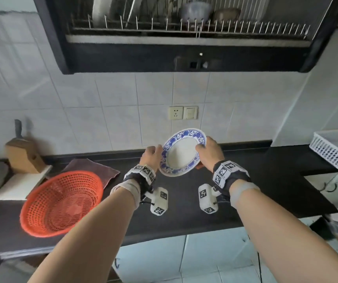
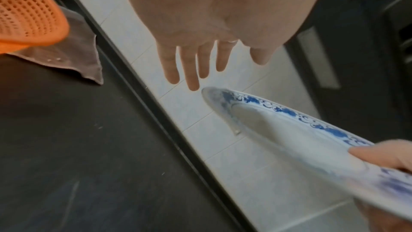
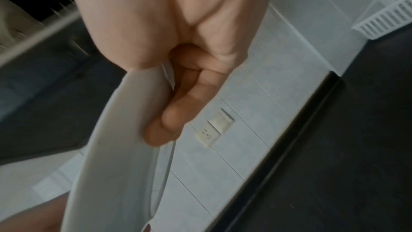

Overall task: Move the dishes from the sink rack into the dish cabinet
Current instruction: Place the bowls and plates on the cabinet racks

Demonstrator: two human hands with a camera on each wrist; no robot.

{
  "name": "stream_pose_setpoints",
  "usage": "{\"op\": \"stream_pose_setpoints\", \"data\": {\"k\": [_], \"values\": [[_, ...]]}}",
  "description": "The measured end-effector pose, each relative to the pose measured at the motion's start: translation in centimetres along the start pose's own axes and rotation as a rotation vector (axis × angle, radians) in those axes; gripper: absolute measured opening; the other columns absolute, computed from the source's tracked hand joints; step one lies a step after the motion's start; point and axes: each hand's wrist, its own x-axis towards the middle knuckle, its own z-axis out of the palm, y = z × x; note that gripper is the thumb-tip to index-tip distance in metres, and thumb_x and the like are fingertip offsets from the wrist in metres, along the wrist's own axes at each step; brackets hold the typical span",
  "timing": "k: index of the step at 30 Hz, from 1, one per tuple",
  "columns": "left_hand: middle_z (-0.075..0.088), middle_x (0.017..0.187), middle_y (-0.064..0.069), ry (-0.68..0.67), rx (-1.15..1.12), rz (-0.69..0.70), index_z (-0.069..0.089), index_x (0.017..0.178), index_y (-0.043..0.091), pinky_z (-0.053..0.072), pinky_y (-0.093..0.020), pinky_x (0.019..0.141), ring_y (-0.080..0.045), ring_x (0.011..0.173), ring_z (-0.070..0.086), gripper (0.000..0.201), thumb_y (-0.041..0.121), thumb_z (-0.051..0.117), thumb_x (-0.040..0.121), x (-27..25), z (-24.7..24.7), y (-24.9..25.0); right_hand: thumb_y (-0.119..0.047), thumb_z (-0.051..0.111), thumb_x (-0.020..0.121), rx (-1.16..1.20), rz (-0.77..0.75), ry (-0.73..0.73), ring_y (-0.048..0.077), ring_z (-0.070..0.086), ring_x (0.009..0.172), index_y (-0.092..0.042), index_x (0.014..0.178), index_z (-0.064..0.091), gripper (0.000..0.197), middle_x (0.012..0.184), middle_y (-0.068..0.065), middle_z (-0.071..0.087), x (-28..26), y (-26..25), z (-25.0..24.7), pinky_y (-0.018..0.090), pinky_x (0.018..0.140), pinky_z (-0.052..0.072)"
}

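Observation:
A white plate with a blue floral rim is held tilted above the black counter, below the open dish cabinet. My right hand grips its right edge, thumb on the face and fingers curled behind it. My left hand is at the plate's left rim; in the left wrist view its fingers are straight and spread, just off the rim of the plate. The cabinet's wire rack holds a large plate and bowls.
An orange mesh basket lies on a brown cloth at the left. A knife block and a white board stand further left. A white plastic basket sits on the right counter. A wall socket is behind the plate.

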Motion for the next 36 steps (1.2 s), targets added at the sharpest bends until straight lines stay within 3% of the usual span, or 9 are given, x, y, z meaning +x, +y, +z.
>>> {"op": "stream_pose_setpoints", "data": {"k": [4, 7, 11, 15, 18, 24, 29, 32, 36], "values": [[0.065, 0.132, -0.016, 0.124, -0.189, 0.164, 0.053, 0.135, 0.006, 0.047, -0.047, 0.109, -0.034, 0.120, 0.062, 0.077, 0.064, 0.040, 0.086, -1.0, -3.7, 6.5, -0.015, 0.048, 0.098, -0.028, -0.166, 0.095, 0.010, 0.063, 0.068, -0.008, 0.113, 0.058, 0.020, 0.105, 0.010, 0.064, -1.2, -5.7, -2.9, 0.014, 0.035, 0.046], [0.061, 0.135, -0.015, 0.149, -0.224, 0.331, 0.046, 0.139, 0.010, 0.046, -0.050, 0.110, -0.033, 0.120, 0.062, 0.061, 0.054, 0.041, 0.097, -1.8, -5.2, 11.0, -0.015, 0.049, 0.098, 0.050, -0.235, 0.135, 0.016, 0.068, 0.067, -0.012, 0.115, 0.057, 0.019, 0.104, 0.009, 0.064, -1.7, -9.2, -4.8, 0.025, 0.041, 0.054], [0.055, 0.136, -0.010, 0.253, -0.241, 0.456, 0.032, 0.151, 0.016, 0.043, -0.045, 0.112, -0.026, 0.120, 0.058, 0.058, 0.046, 0.042, 0.102, -3.0, -6.9, 16.3, -0.018, 0.050, 0.099, 0.056, -0.344, 0.187, 0.012, 0.067, 0.068, -0.015, 0.114, 0.059, 0.018, 0.103, 0.008, 0.065, -2.1, -12.4, -7.4, 0.023, 0.041, 0.053], [0.042, 0.154, -0.015, 0.396, -0.104, 0.539, 0.030, 0.156, 0.016, 0.033, -0.046, 0.120, -0.029, 0.140, 0.042, 0.059, 0.039, 0.044, 0.103, -3.6, -8.6, 20.6, -0.018, 0.052, 0.095, 0.086, -0.466, 0.261, 0.022, 0.071, 0.077, -0.013, 0.106, 0.062, 0.016, 0.099, 0.009, 0.068, -1.9, -15.6, -10.5, 0.036, 0.050, 0.061], [0.036, 0.162, -0.011, 0.450, 0.019, 0.552, 0.032, 0.157, 0.015, 0.026, -0.047, 0.124, -0.029, 0.150, 0.031, 0.059, 0.042, 0.039, 0.104, -3.4, -9.8, 23.1, -0.014, 0.051, 0.095, 0.135, -0.518, 0.303, 0.017, 0.068, 0.075, -0.011, 0.113, 0.063, 0.022, 0.100, 0.007, 0.067, -1.3, -18.2, -12.1, 0.021, 0.041, 0.052], [0.045, 0.157, -0.005, 0.241, -0.193, 0.564, 0.042, 0.153, 0.015, 0.028, -0.038, 0.123, -0.023, 0.146, 0.040, 0.059, 0.049, 0.034, 0.105, -2.2, -11.0, 26.4, -0.018, 0.049, 0.096, 0.113, -0.604, 0.453, 0.025, 0.062, 0.095, -0.007, 0.113, 0.063, 0.025, 0.110, 0.010, 0.068, 1.3, -23.4, -12.4, 0.037, 0.079, 0.055], [0.069, 0.129, -0.005, 0.192, -0.150, 0.552, 0.072, 0.123, 0.024, 0.044, -0.043, 0.110, -0.025, 0.120, 0.061, 0.073, 0.067, 0.033, 0.079, -0.3, -12.0, 27.8, -0.022, 0.049, 0.098, 0.147, -0.579, 0.554, 0.020, 0.064, 0.089, -0.009, 0.115, 0.060, 0.024, 0.101, 0.001, 0.064, 3.7, -27.0, -12.5, 0.035, 0.073, 0.057], [0.066, 0.136, -0.003, 0.176, -0.049, 0.611, 0.076, 0.117, 0.030, 0.042, -0.039, 0.107, -0.025, 0.125, 0.058, 0.056, 0.053, 0.032, 0.090, 0.5, -12.9, 28.6, -0.026, 0.049, 0.098, 0.174, -0.516, 0.574, 0.025, 0.070, 0.086, -0.012, 0.115, 0.057, 0.024, 0.093, -0.002, 0.059, 4.8, -29.1, -12.2, 0.042, 0.062, 0.063], [0.065, 0.139, -0.002, 0.126, -0.015, 0.651, 0.075, 0.121, 0.024, 0.038, -0.032, 0.104, -0.022, 0.131, 0.056, 0.052, 0.045, 0.032, 0.100, 1.6, -13.8, 29.7, -0.026, 0.049, 0.101, 0.176, -0.478, 0.605, 0.021, 0.071, 0.078, -0.010, 0.122, 0.053, 0.027, 0.103, 0.005, 0.061, 6.1, -31.2, -11.2, 0.027, 0.042, 0.058]]}}
